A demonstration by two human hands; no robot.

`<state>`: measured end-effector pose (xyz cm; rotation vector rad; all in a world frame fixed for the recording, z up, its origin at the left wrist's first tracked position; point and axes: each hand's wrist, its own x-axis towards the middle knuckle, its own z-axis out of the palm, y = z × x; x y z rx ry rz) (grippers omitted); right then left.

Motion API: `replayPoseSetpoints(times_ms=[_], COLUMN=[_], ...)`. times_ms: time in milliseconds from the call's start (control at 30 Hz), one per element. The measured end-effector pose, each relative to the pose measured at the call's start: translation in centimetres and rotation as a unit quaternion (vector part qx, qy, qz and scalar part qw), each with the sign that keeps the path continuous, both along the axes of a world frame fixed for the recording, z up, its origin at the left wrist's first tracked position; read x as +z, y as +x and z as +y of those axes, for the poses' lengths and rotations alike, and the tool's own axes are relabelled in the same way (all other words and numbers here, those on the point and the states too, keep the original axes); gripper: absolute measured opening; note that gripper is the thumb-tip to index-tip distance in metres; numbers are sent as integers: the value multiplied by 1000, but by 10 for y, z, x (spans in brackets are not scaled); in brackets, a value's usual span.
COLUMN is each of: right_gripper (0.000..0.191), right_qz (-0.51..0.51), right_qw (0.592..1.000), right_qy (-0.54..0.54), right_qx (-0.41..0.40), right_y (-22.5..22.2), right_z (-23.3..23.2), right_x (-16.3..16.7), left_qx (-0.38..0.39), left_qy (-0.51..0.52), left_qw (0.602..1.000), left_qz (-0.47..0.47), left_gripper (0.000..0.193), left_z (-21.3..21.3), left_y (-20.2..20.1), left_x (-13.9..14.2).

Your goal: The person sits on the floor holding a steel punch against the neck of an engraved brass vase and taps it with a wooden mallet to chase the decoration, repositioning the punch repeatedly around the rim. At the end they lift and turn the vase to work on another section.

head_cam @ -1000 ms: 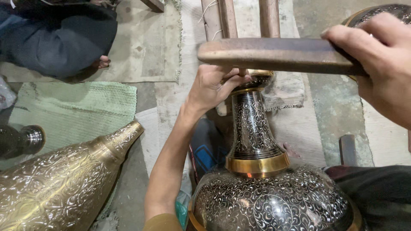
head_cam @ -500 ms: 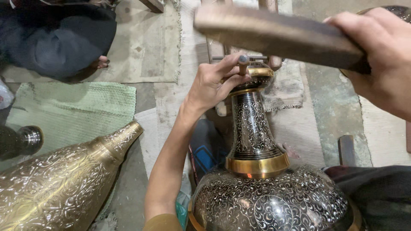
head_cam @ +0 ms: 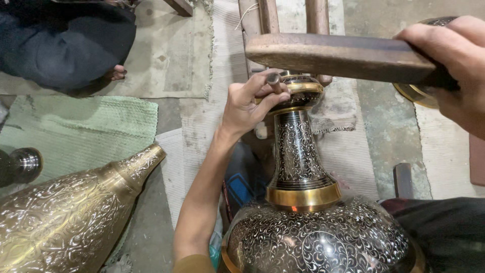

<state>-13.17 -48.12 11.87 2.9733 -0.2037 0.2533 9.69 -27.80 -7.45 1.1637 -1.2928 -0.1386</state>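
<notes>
Far left edge: a small dark metal knob (head_cam: 24, 164) cut by the frame, and a brass engraved vessel (head_cam: 70, 217) lying on its side on a green mat (head_cam: 86, 129), neck pointing right. Bare strip of floor (head_cam: 151, 237) between it and the left forearm.

Upper left: another person's dark clothing (head_cam: 60, 45) and a bare foot on a tan mat (head_cam: 172, 60), well apart from the work.

Left hand (head_cam: 250, 103) reaches up from below, wrist bent, fingers (head_cam: 262, 91) closed around a thin metal punch (head_cam: 274, 81) set against the gold rim of the tall black-and-silver engraved vase (head_cam: 298, 156). Vase stands upright at centre, body filling the lower frame.

Right hand (head_cam: 454, 65), upper right, fingers wrapped tight on a wooden mallet (head_cam: 333, 55) held level, just above the punch and vase mouth; little clearance there.

Floor: worn cloth and concrete. Wooden legs (head_cam: 268, 17) behind.
</notes>
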Motion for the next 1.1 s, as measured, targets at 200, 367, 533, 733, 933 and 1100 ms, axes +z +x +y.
replayPoseSetpoints(times_ms=[200, 367, 533, 733, 933, 1100], right_gripper=[58, 59, 63, 60, 57, 63], right_qz=[-123, -48, -45, -42, -60, -38], right_qw=[961, 997, 996, 996, 995, 997], right_qy=[248, 32, 17, 31, 24, 29], right_qx=[11, 47, 72, 69, 76, 57], right_y=[16, 17, 19, 24, 19, 17], right_z=[12, 15, 22, 24, 22, 22], right_x=[-7, 2, 10, 13, 9, 7], left_qx=[-3, 18, -15, -24, -13, -23], left_qy=[-37, -17, -21, -6, -7, 7], left_qw=[999, 1000, 1000, 1000, 999, 1000], left_qz=[17, -14, 2, 8, -28, -19], left_gripper=[52, 52, 45, 36, 33, 36], left_z=[-4, -6, -3, -3, -5, -7], left_y=[-4, -4, -3, 0, 2, 4], left_x=[-10, -12, -9, -6, -7, -11])
